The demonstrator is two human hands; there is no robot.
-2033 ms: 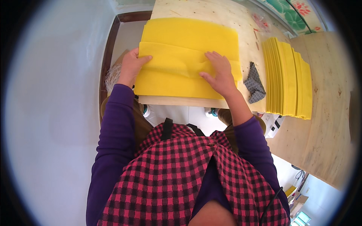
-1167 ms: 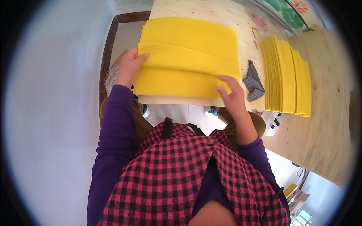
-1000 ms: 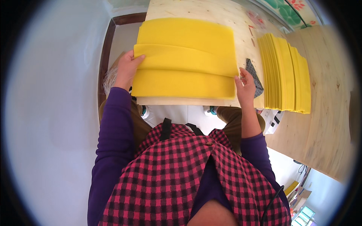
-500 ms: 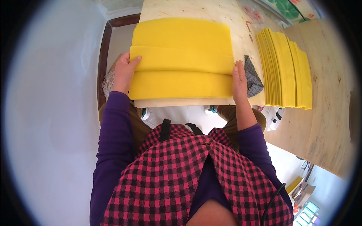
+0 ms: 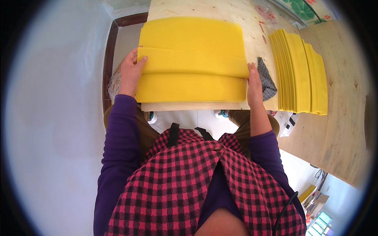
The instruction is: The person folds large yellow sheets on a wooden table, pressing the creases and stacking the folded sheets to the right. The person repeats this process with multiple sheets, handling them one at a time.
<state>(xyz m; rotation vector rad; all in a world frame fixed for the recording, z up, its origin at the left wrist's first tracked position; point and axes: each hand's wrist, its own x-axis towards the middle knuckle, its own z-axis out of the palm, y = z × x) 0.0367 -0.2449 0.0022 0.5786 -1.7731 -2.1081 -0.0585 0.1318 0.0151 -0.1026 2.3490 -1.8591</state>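
In front of me, near the table's front edge, lies a pile of yellow felt-like fabric sheets (image 5: 189,35). Across it runs a folded yellow fabric piece (image 5: 193,61), its fold toward me and its right end sticking out slightly past the sheets below. My left hand (image 5: 132,72) pinches this piece's left end, thumb on top and fingers partly hidden beneath. Along the right end stands my right hand (image 5: 255,84), fingers stretched out and touching the edge; its thumb is hard to make out.
Right of my right hand is a crumpled grey textured cloth (image 5: 267,80). Beyond it stands a row of folded yellow fabric pieces (image 5: 301,72) on the wooden table (image 5: 338,129). Clear plastic (image 5: 265,15) lies at the back. A pale wall (image 5: 59,118) runs along my left.
The folded piece has shifted a little to the right, and its right end now juts past the pile. My right hand has moved slightly right with it; my left keeps its pinch.
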